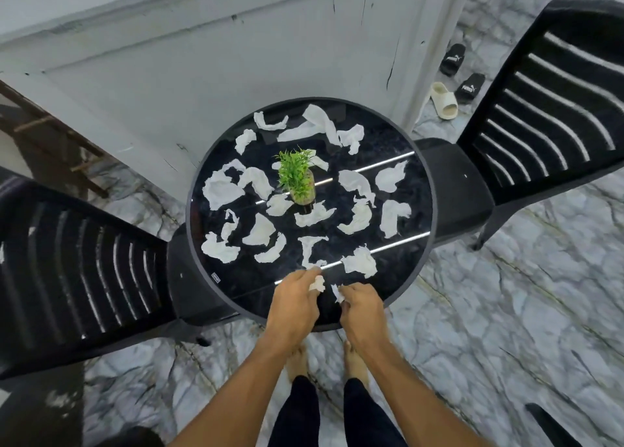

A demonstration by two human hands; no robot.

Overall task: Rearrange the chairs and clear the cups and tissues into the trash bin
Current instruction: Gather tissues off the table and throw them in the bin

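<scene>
Head: tissues (317, 283) in left (294, 299), right hand (363, 306)

Both forearms are reaching forward; left hand (293, 299) and right hand (361, 306) are each pinching a tissue scrap (317, 283)

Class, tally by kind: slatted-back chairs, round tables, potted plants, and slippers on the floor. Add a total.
Slatted-back chairs: 2
Round table: 1
Potted plant: 1
Slippers: 3
Total: 7
</scene>
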